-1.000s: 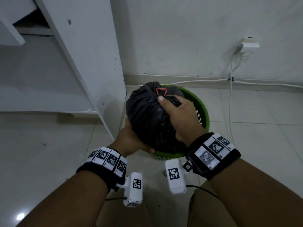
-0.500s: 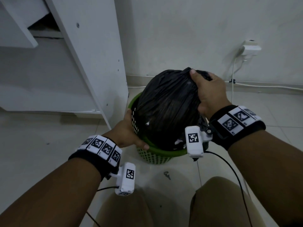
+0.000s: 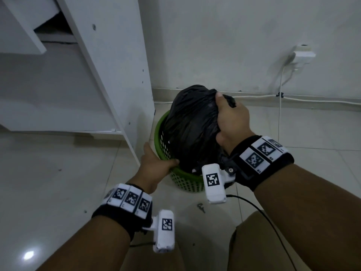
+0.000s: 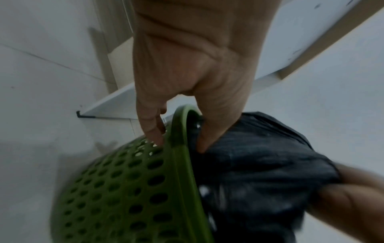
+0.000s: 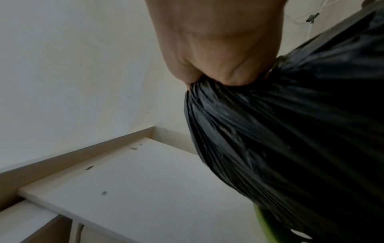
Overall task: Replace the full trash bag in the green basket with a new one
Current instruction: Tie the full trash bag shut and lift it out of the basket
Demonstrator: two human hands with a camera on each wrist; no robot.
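Note:
A full black trash bag (image 3: pixel 191 126) bulges out of the green perforated basket (image 3: pixel 183 180) on the tiled floor. My right hand (image 3: pixel 230 118) grips the bag's gathered top, and the bag stands well above the basket rim. In the right wrist view the black trash bag (image 5: pixel 290 139) hangs stretched from my closed fingers. My left hand (image 3: pixel 156 165) pinches the basket's near left rim, thumb inside against the bag. The left wrist view shows the basket (image 4: pixel 129 189), its rim held between thumb and fingers (image 4: pixel 153 131), with the trash bag (image 4: pixel 259 164) beside it.
A white cabinet panel (image 3: pixel 109 75) stands close to the basket's left. The white wall (image 3: pixel 234 45) is just behind, with a plug (image 3: pixel 302 54) and a white cable (image 3: pixel 281 98) along the skirting. Bare floor tiles (image 3: pixel 302 130) lie to the right. My knees are at the bottom.
My right hand has pulled the bag's top upward, so the bag has risen out of the basket. My left hand has shifted from under the bag to the basket rim.

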